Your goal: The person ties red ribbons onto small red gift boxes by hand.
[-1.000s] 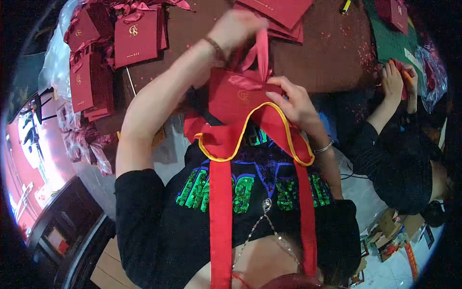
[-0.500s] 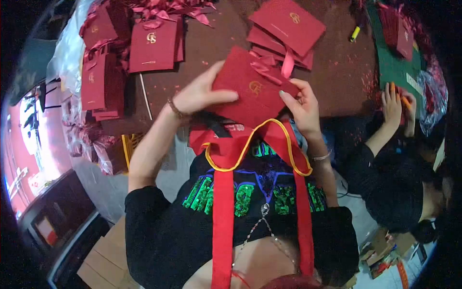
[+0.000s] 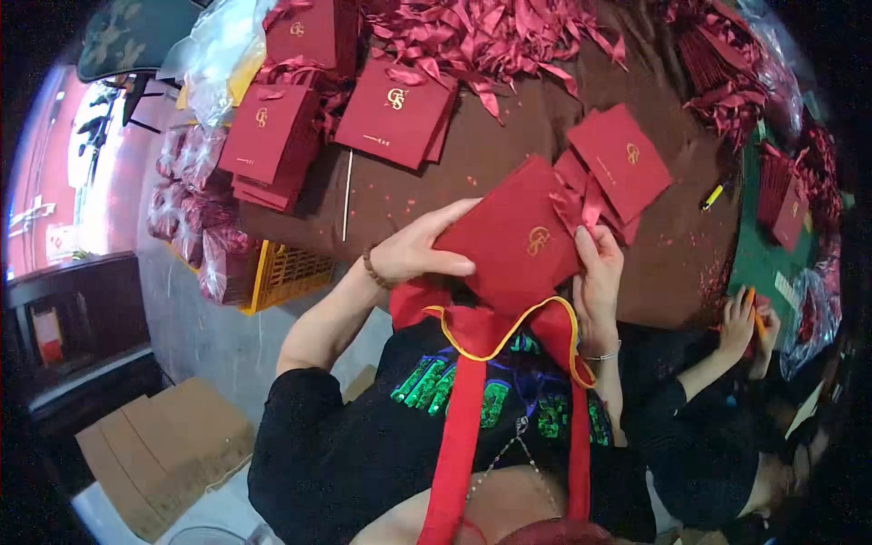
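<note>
A dark red paper gift bag (image 3: 509,241) with a gold logo is held tilted in front of my apron. My left hand (image 3: 420,252) grips its left edge, with the thumb lying across the front and the other fingers hidden behind. At the opposite edge, my right hand (image 3: 599,268) pinches the bag close to its ribbon handle (image 3: 569,202). Just beyond lies a small pile of similar red bags (image 3: 627,159), their pink-red ribbons trailing towards my right hand.
Stacked red bags (image 3: 263,136) and more bags (image 3: 395,109) stand at the back left of the brown-covered table (image 3: 509,136). Loose ribbons (image 3: 509,41) heap behind them. A yellow marker (image 3: 712,197) lies right. Another person's hands (image 3: 747,329) hold something orange beside a green mat (image 3: 749,236).
The camera view has swung left, so the table appears shifted right and down. The bag has turned slightly in my hands, and my right hand now sits closer to its ribbon.
</note>
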A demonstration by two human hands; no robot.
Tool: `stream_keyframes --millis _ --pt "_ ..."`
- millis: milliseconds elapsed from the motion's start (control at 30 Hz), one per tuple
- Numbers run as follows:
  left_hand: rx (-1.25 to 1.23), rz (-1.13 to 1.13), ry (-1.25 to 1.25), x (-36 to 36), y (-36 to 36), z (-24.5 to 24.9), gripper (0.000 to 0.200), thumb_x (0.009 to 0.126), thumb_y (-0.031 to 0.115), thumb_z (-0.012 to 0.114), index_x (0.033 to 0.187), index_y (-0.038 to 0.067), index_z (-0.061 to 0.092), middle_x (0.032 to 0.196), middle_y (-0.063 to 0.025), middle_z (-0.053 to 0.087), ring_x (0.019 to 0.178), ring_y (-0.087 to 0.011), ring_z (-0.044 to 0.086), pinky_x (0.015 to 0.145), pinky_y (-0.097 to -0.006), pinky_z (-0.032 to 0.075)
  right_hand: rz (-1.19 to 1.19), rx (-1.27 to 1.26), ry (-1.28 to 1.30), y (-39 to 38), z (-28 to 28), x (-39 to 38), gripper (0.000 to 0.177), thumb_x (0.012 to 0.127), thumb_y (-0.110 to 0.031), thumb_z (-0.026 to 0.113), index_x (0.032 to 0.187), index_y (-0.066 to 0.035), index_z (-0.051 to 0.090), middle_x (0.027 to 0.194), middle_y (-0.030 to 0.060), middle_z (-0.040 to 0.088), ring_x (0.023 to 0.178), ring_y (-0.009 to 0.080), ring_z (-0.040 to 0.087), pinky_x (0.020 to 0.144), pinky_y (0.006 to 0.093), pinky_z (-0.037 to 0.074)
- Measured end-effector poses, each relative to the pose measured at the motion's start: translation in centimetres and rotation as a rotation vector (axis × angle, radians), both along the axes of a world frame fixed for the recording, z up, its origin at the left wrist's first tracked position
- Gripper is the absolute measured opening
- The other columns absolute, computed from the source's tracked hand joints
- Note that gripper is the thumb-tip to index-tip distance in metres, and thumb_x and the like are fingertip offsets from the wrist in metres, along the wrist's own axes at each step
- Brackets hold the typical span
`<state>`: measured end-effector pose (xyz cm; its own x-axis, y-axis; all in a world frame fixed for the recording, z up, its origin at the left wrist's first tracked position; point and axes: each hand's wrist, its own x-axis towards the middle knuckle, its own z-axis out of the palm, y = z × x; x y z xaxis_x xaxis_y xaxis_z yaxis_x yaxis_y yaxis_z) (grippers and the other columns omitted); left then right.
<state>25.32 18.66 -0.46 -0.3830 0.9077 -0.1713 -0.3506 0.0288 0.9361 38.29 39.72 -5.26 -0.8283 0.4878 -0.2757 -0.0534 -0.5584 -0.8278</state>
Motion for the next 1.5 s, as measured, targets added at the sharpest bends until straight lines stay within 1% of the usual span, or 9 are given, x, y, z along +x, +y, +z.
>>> stream_keyframes --millis 167,300,367,567,767,933,1000,1100,1500 --pt "-0.069 0.475 -0.099 -1.8 -2.9 4.7 0.063 0.070 -0.009 0.058 0.130 -0.003 0.039 0.129 -0.0117 0.045 0.117 -0.0177 0.044 0.098 -0.0300 0.034 0.177 -0.002 0.041 -1.0 1.6 -2.1 0.030 0.089 -0.014 0.055 0.114 -0.002 0.045 0.102 0.0080 0.057 0.087 0.0133 0.056 0.075 0.0246 0.045" --pt "-0.089 0.728 0.710 -3.7 -2.5 7.4 0.054 0.076 -0.005 0.055 0.128 -0.001 0.043 0.124 -0.0120 0.050 0.113 -0.0217 0.048 0.097 -0.0322 0.036 0.104 0.052 -0.015 -0.9 1.0 -2.1 0.027 0.090 -0.015 0.052 0.112 -0.002 0.046 0.097 0.0081 0.058 0.082 0.0141 0.058 0.071 0.0252 0.048" --pt "-0.427 0.671 1.558 -5.6 -1.5 5.4 0.050 0.076 -0.002 0.054 0.126 0.003 0.045 0.120 -0.0144 0.052 0.109 -0.0285 0.051 0.094 -0.0358 0.039 0.172 0.101 -0.112 -0.3 0.1 -1.5 0.026 0.089 -0.012 0.054 0.112 -0.002 0.047 0.096 0.0079 0.059 0.081 0.0129 0.058 0.070 0.0244 0.047" --pt "-0.820 0.565 1.879 -8.6 1.4 -4.5 0.041 0.078 0.020 0.059 0.117 0.010 0.049 0.113 -0.0088 0.052 0.101 -0.0260 0.049 0.079 -0.0439 0.039 0.022 0.245 -0.081 2.0 0.2 1.4 0.018 0.088 -0.008 0.055 0.105 -0.002 0.052 0.090 0.0073 0.060 0.078 0.0115 0.057 0.068 0.0222 0.047" --pt "-0.661 0.631 1.781 -6.7 4.3 -3.2 0.033 0.079 0.025 0.059 0.108 0.010 0.056 0.109 -0.0072 0.055 0.098 -0.0244 0.050 0.079 -0.0412 0.038 -0.217 0.399 -0.129 7.0 0.1 2.4 0.015 0.087 -0.009 0.055 0.101 -0.002 0.056 0.086 0.0038 0.060 0.074 0.0077 0.054 0.067 0.0195 0.043" --pt "-0.260 0.363 1.122 -4.3 12.1 -3.9 0.037 0.083 0.025 0.058 0.112 0.003 0.053 0.109 -0.0153 0.056 0.099 -0.0327 0.055 0.080 -0.0369 0.047 -0.361 0.779 -0.132 12.3 -0.2 -1.3 0.022 0.086 -0.013 0.058 0.103 0.000 0.058 0.095 0.0063 0.060 0.080 0.0163 0.057 0.072 0.0261 0.045" --pt "-0.264 0.436 1.168 -4.3 15.1 -5.2 0.042 0.084 0.027 0.057 0.117 0.003 0.049 0.105 -0.0177 0.057 0.096 -0.0341 0.056 0.079 -0.0383 0.046 -0.197 1.457 -0.307 14.5 0.1 -3.2 0.033 0.084 -0.020 0.060 0.111 -0.001 0.056 0.102 0.0100 0.060 0.089 0.0202 0.057 0.080 0.0298 0.045" --pt "-0.304 0.357 1.161 -4.6 17.3 -6.1 0.043 0.083 0.029 0.057 0.115 0.001 0.048 0.101 -0.0191 0.057 0.094 -0.0353 0.055 0.077 -0.0415 0.046 -0.195 1.720 -0.429 16.1 -1.2 -6.2 0.042 0.082 -0.033 0.060 0.109 -0.001 0.058 0.107 0.0142 0.058 0.091 0.0276 0.058 0.081 0.0355 0.045" --pt "-0.229 0.439 1.211 -2.9 16.2 -7.9 0.032 0.075 0.022 0.065 0.097 0.002 0.054 0.096 -0.0147 0.053 0.089 -0.0320 0.051 0.074 -0.0390 0.040 -0.034 1.858 -0.393 14.6 3.5 -7.6 0.026 0.073 -0.023 0.068 0.092 -0.009 0.057 0.079 0.0111 0.058 0.073 0.0314 0.055 0.065 0.0422 0.044"
